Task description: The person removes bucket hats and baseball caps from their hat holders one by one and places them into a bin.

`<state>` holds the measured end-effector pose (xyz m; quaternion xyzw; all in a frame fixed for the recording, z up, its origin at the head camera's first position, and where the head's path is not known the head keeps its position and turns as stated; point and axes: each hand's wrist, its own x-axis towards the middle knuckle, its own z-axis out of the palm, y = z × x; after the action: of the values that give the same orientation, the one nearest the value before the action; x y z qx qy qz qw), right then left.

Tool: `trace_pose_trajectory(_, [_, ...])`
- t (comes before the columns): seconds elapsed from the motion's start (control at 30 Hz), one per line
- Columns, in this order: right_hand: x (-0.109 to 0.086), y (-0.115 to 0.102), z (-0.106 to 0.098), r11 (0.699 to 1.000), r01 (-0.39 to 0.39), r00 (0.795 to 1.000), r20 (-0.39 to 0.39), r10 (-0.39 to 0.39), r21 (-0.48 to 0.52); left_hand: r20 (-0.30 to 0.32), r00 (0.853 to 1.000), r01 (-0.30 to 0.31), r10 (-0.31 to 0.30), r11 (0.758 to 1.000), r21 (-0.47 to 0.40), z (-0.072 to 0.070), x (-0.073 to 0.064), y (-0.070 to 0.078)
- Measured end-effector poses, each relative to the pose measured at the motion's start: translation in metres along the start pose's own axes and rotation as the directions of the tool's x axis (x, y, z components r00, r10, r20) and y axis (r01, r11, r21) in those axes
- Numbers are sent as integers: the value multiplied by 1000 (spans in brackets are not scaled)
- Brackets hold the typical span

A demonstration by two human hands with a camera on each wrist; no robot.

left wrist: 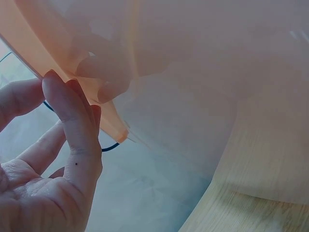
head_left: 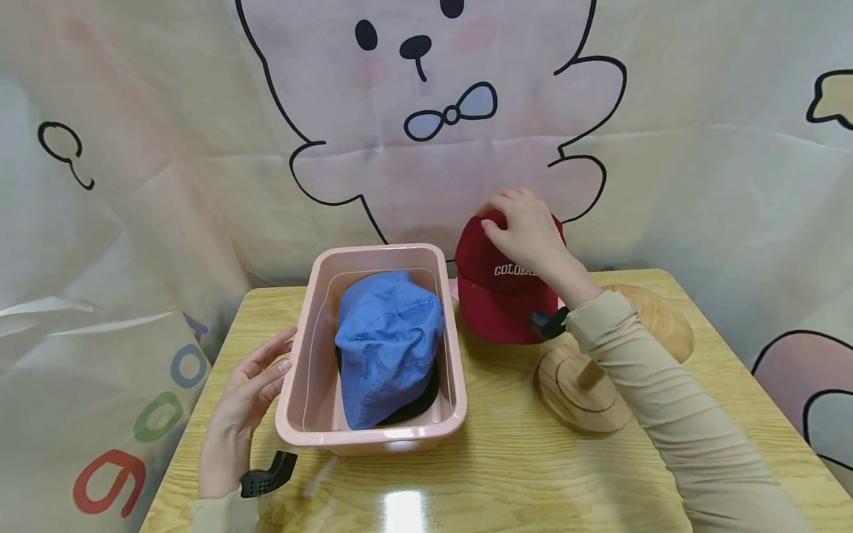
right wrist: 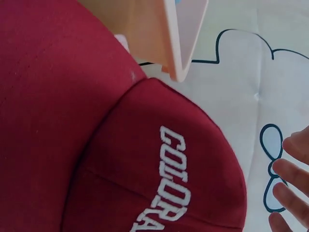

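A red baseball cap with white lettering stands upright at the back of the table, its brim facing down and forward. My right hand is over its crown in the head view, fingers loosely bent. In the right wrist view, the fingertips are beside the crown, apart from the cap. A pink plastic bin stands left of the cap. My left hand is at the bin's left side, its relaxed fingers right at the outer wall. Inside the bin lies a blue cap, with a dark brim partly hidden beneath it.
A wooden stand with a round base, a short post and a rounded wooden head lies right of the red cap, partly behind my right forearm. A printed cloth backdrop hangs behind the wooden table.
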<state>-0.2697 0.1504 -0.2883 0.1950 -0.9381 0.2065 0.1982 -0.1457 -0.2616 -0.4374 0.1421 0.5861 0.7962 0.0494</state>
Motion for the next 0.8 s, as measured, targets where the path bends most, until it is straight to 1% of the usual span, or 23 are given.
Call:
trace_pose_trajectory(0.27, [6,10,0,999,-34,999,20,35,-19,-10,1000,19,-18,999,32,0,-1,0])
trace_pose_trajectory(0.37, [7,11,-1,998,-51,998,41,53,-38,-15,1000,21,-21,999,37,-1,-1,0])
trace_pose_trajectory(0.53, [7,13,-3,992,-107,990,81,112,-68,-23,999,32,-31,999,39,-1,-1,1])
trace_pose_trajectory(0.8, [7,21,-2,983,-166,981,92,173,-79,-47,998,55,-53,997,51,0,-1,2])
